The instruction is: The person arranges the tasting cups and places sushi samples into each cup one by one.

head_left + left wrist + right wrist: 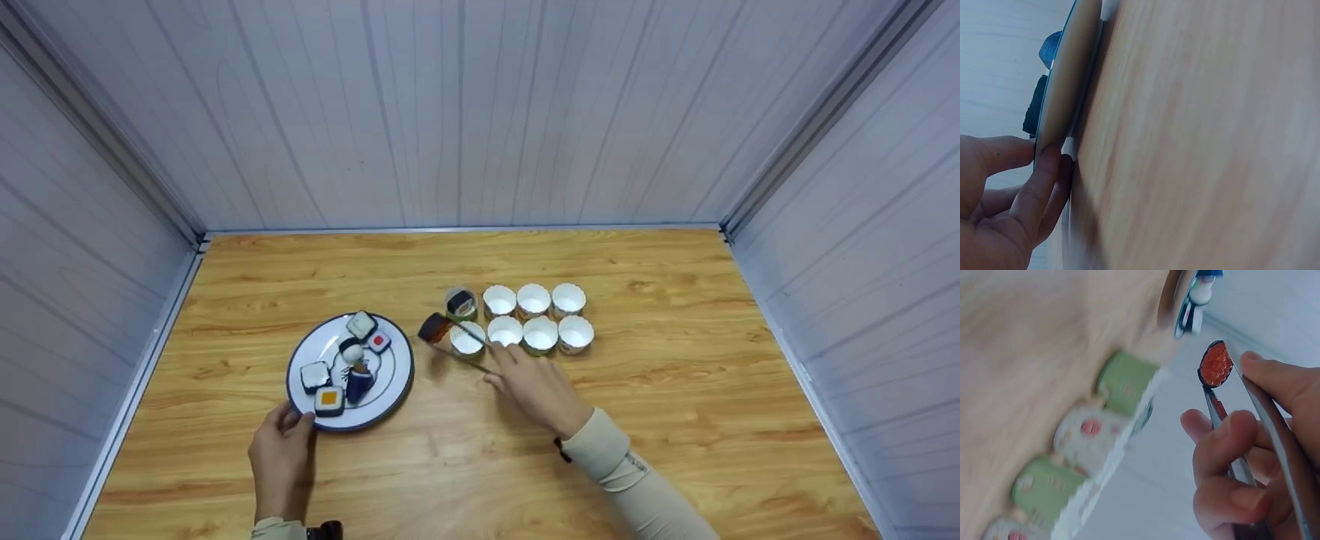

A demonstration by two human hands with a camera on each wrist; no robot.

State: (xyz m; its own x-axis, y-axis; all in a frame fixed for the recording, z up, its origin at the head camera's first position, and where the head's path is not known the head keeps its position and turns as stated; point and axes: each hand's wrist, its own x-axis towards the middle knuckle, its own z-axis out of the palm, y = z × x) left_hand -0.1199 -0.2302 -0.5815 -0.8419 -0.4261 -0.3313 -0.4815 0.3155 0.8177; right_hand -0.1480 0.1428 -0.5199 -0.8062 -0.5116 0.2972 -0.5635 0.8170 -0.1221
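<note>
My left hand (pixel 281 450) grips the near-left rim of a white plate (pixel 319 343) with a blue edge, thumb on top and fingers beneath. On it lie several toy sushi pieces, one with an orange square centre (pixel 329 400). My right hand (pixel 536 386) holds metal tongs (pixel 1278 433). Their serrated tips pinch a dark-wrapped sushi piece with red-orange roe (pixel 1216 365). In the head view this piece is between the plate and the front-left paper cup (pixel 468 339), beside that cup's rim.
Two rows of white-lined paper cups stand right of the plate, among them the front-right cup (pixel 575 332). The back-left cup (pixel 460 301) has a dark-banded piece inside. Pale panel walls (pixel 465 112) enclose the wooden table (pixel 660 450) at the back and sides.
</note>
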